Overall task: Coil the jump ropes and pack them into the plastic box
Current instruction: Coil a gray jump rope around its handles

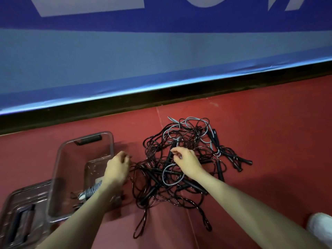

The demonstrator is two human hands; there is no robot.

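A tangled heap of jump ropes [190, 141], mostly black with a grey one mixed in and several black handles, lies on the red floor. My right hand [186, 163] rests on top of the heap, its fingers pinched on a grey rope strand near a black handle. At the heap's left edge, my left hand [117, 168] grips black cord. The clear plastic box [61, 169] stands to the left, with one coiled grey and black rope [89, 192] inside, partly hidden by my left forearm.
The box's clear lid [19, 218] lies on the floor at the lower left. A blue padded wall [161, 60] with a black base strip runs behind. A white shoe [321, 225] shows at the lower right edge. Red floor lies open right of the heap.
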